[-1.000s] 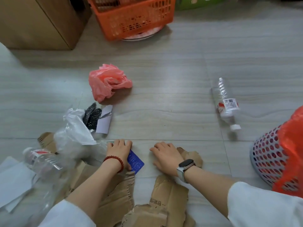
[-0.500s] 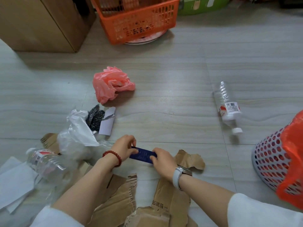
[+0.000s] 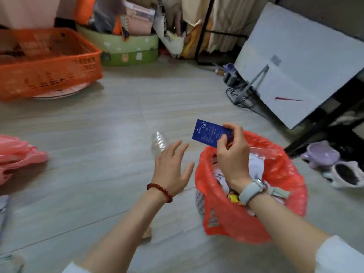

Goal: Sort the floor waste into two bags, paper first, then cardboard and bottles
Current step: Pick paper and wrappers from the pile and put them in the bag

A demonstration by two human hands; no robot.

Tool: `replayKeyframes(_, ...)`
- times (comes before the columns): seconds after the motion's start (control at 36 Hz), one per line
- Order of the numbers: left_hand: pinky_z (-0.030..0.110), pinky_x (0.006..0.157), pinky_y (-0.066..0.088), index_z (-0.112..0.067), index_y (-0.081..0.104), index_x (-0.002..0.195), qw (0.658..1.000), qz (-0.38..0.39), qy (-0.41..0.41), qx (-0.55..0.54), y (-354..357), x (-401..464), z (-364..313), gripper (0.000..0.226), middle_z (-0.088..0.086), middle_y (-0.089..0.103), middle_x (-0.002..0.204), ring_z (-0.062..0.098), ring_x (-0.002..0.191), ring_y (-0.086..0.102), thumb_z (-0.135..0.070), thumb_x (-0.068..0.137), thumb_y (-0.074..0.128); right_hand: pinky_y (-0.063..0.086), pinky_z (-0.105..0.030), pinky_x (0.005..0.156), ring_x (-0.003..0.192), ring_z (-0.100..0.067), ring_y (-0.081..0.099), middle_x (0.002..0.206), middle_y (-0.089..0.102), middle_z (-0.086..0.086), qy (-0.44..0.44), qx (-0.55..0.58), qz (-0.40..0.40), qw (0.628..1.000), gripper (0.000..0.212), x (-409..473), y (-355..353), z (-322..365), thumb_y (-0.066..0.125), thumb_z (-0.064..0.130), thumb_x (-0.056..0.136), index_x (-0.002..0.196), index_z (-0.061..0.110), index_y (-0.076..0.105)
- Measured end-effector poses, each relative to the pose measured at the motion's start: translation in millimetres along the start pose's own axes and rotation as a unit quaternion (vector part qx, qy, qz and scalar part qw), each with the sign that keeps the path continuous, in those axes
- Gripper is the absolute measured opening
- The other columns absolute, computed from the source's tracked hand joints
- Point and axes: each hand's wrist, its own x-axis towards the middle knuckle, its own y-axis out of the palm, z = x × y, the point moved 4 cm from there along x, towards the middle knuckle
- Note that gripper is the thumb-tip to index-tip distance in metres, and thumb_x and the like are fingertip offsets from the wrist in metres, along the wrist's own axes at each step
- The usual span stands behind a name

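My right hand (image 3: 233, 154) pinches a dark blue paper card (image 3: 209, 133) by its right end and holds it above the red bag (image 3: 275, 174) that lines a perforated bin. White paper scraps lie inside that bag. My left hand (image 3: 172, 168) hovers with fingers spread and holds nothing, just left of the bag. A clear plastic bottle (image 3: 159, 143) lies on the floor behind my left hand, partly hidden by it. A crumpled pink bag (image 3: 17, 158) lies at the left edge.
An orange plastic crate (image 3: 49, 64) and a green tub (image 3: 126, 48) stand at the back left. A leaning grey board (image 3: 299, 66), cables and a black frame are at the right. Purple and white ceramic cups (image 3: 334, 166) sit beside the bin.
My right hand took the blue card from the floor and carried it right, over the red bag. My left hand let go of it and opened. The view swung right.
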Motion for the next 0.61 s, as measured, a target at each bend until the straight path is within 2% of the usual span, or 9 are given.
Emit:
replayKeyframes(0.08, 0.045, 0.115, 0.017, -0.025, 0.028, 0.144, 0.995, 0.088, 0.034, 0.010, 43.0, 3.3, -37.0, 0.084, 0.000, 0.022, 0.153, 0.020, 0.142, 0.016, -0.061, 0.071, 0.008, 0.035, -0.023, 0.077, 0.093, -0.030, 0.056, 0.098, 0.063, -0.012, 0.037, -0.084, -0.065, 0.994, 0.025, 12.6, -34.1, -29.6, 0.043, 0.007, 0.082, 0.099, 0.005, 0.061)
replayKeyframes(0.14, 0.045, 0.114, 0.021, -0.023, 0.035, 0.142, 0.996, 0.074, 0.027, -0.029, 51.7, 3.9, -43.7, 0.082, 0.004, 0.026, 0.152, 0.023, 0.141, 0.022, -0.061, 0.072, 0.013, 0.036, -0.034, 0.085, 0.099, -0.035, 0.054, 0.098, 0.061, -0.015, 0.044, -0.158, -0.070, 0.984, 0.028, 13.9, -42.3, -39.4, 0.043, 0.010, 0.077, 0.094, 0.006, 0.064)
replayKeyframes(0.19, 0.046, 0.113, 0.023, -0.025, 0.037, 0.140, 0.996, 0.066, 0.020, -0.051, 50.5, 4.1, -38.8, 0.079, 0.001, 0.031, 0.150, 0.022, 0.140, 0.025, -0.061, 0.073, 0.016, 0.036, -0.038, 0.088, 0.104, -0.035, 0.053, 0.102, 0.059, -0.015, 0.044, -0.191, -0.053, 0.979, 0.027, 12.0, -39.1, -44.0, 0.045, 0.011, 0.077, 0.093, 0.008, 0.066)
replayKeyframes(0.25, 0.048, 0.112, 0.023, -0.027, 0.039, 0.139, 0.996, 0.069, 0.023, -0.058, 41.8, 2.7, -28.6, 0.073, -0.004, 0.037, 0.147, 0.020, 0.139, 0.028, -0.060, 0.076, 0.018, 0.034, -0.037, 0.090, 0.104, -0.034, 0.053, 0.103, 0.059, -0.014, 0.021, -0.173, -0.031, 0.984, 0.026, 7.8, -27.1, -40.6, 0.044, 0.010, 0.077, 0.093, 0.009, 0.065)
replayKeyframes(0.33, 0.047, 0.107, 0.033, -0.023, 0.050, 0.132, 0.998, 0.036, 0.016, -0.051, 18.2, -2.9, -6.0, 0.063, -0.002, 0.051, 0.136, 0.019, 0.129, 0.043, -0.053, 0.081, 0.027, 0.036, -0.033, 0.089, 0.099, -0.034, 0.056, 0.100, 0.061, -0.014, -0.021, -0.118, 0.015, 0.993, 0.027, -0.5, 2.8, -22.7, 0.042, 0.008, 0.075, 0.092, 0.006, 0.064)
replayKeyframes(0.39, 0.043, 0.104, 0.036, -0.020, 0.056, 0.126, 0.999, 0.015, -0.024, -0.041, -1.4, -9.1, 14.2, 0.060, -0.001, 0.055, 0.129, 0.019, 0.121, 0.049, -0.049, 0.081, 0.028, 0.034, -0.030, 0.089, 0.099, -0.033, 0.056, 0.099, 0.061, -0.015, -0.034, -0.077, 0.048, 0.995, 0.028, -6.9, 23.6, -5.6, 0.042, 0.005, 0.075, 0.093, 0.004, 0.064)
replayKeyframes(0.47, 0.037, 0.103, 0.037, -0.017, 0.061, 0.117, 0.996, -0.012, -0.089, -0.008, -33.9, -22.6, 49.5, 0.043, 0.001, 0.059, 0.121, 0.020, 0.115, 0.052, -0.034, 0.085, 0.038, 0.034, -0.024, 0.087, 0.098, -0.029, 0.056, 0.101, 0.060, -0.013, -0.070, -0.035, 0.100, 0.992, 0.030, -18.7, 55.8, 25.9, 0.039, 0.007, 0.079, 0.097, 0.004, 0.063)
replayKeyframes(0.56, 0.038, 0.105, 0.034, -0.017, 0.060, 0.117, 0.988, -0.032, -0.143, 0.052, -66.4, -42.7, 90.4, 0.029, 0.001, 0.057, 0.123, 0.020, 0.117, 0.050, -0.020, 0.091, 0.048, 0.041, -0.024, 0.083, 0.097, -0.024, 0.056, 0.104, 0.058, -0.009, -0.082, 0.037, 0.166, 0.982, 0.026, -38.4, 94.7, 54.6, 0.042, 0.003, 0.083, 0.101, 0.004, 0.061)
replayKeyframes(0.61, 0.039, 0.106, 0.031, -0.020, 0.058, 0.118, 0.977, -0.031, -0.187, 0.101, -91.0, -60.6, 118.1, 0.029, -0.001, 0.054, 0.126, 0.018, 0.120, 0.047, -0.021, 0.091, 0.047, 0.040, -0.021, 0.081, 0.097, -0.021, 0.057, 0.107, 0.058, -0.008, -0.088, 0.065, 0.223, 0.969, 0.024, -57.6, 125.6, 72.5, 0.046, -0.001, 0.086, 0.105, 0.004, 0.060)
